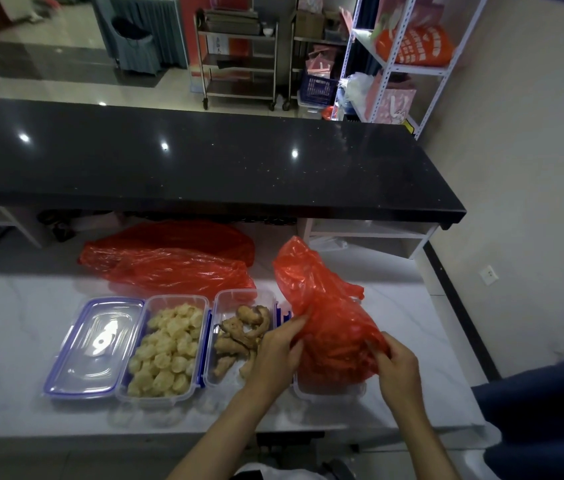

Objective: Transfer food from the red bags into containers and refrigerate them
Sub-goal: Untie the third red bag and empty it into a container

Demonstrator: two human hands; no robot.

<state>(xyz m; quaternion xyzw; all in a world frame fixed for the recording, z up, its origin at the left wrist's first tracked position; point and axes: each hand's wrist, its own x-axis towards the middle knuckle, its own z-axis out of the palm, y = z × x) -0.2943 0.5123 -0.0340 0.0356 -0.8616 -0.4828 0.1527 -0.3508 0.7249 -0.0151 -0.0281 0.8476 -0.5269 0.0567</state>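
third container point(329, 389) mostly hidden by red bag point(325, 306); contents unseen

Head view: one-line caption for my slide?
Both hands, left hand and right hand, grip a red bag over a clear container.

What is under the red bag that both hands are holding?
A clear container sits under the red bag, only its near rim showing. The left hand and right hand grip the bag. Its contents are hidden by the plastic.

black raised counter point(204, 161) | white marble worktop point(13, 323) | beige wall point(533, 168) | white shelving rack point(412, 64)
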